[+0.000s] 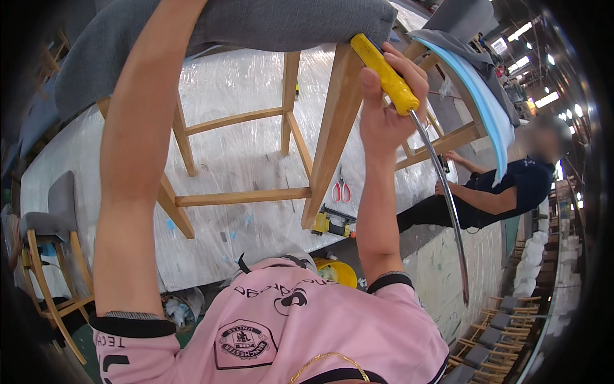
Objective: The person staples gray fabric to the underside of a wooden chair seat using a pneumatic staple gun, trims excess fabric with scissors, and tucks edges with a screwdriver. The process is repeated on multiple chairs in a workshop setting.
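A right hand (395, 115) wraps fully around a yellow-handled tool (385, 75), its butt just beside the seat corner of a gray chair (275, 27) on the table (243, 160), the long shaft slanting back past the forearm (378, 198) into open room. The left arm (134, 153) stretches toward the seat, its hand out of sight, hold unknown.

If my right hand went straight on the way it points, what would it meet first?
Probably the grey chair seat just above your right hand; depth is hard to judge.
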The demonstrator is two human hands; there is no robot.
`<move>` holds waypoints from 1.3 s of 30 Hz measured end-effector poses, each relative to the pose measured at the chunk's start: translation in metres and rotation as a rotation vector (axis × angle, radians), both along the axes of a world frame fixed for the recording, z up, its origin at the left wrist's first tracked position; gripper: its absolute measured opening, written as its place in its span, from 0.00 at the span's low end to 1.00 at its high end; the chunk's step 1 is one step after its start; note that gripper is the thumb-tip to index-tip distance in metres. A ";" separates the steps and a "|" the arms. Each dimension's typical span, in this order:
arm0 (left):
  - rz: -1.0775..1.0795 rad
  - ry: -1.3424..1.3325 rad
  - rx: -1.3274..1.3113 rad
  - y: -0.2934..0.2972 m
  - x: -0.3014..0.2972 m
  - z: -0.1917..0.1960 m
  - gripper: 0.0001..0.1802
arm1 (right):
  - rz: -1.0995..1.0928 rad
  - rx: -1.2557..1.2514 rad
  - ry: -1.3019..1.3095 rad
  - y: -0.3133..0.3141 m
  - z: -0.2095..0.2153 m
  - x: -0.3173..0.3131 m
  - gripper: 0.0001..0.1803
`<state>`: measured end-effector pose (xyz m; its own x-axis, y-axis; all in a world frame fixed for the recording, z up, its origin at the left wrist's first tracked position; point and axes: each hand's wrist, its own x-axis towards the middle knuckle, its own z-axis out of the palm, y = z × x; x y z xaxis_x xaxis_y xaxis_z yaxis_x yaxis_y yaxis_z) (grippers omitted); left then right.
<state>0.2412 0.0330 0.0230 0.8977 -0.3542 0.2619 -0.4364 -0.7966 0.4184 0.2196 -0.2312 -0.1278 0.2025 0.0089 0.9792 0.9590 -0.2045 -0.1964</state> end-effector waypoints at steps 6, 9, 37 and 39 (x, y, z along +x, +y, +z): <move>-0.028 -0.060 0.039 0.001 0.001 -0.001 0.32 | 0.126 0.128 0.155 -0.001 -0.006 0.003 0.18; 0.057 -0.040 0.087 -0.003 -0.009 0.005 0.33 | 0.150 0.111 0.329 -0.028 -0.003 -0.019 0.16; -0.024 0.042 0.336 -0.057 0.024 0.017 0.48 | -0.192 -0.100 0.775 -0.123 -0.045 -0.105 0.21; -0.023 0.033 0.333 -0.056 0.026 0.017 0.47 | -0.198 -0.130 0.742 -0.123 -0.042 -0.099 0.21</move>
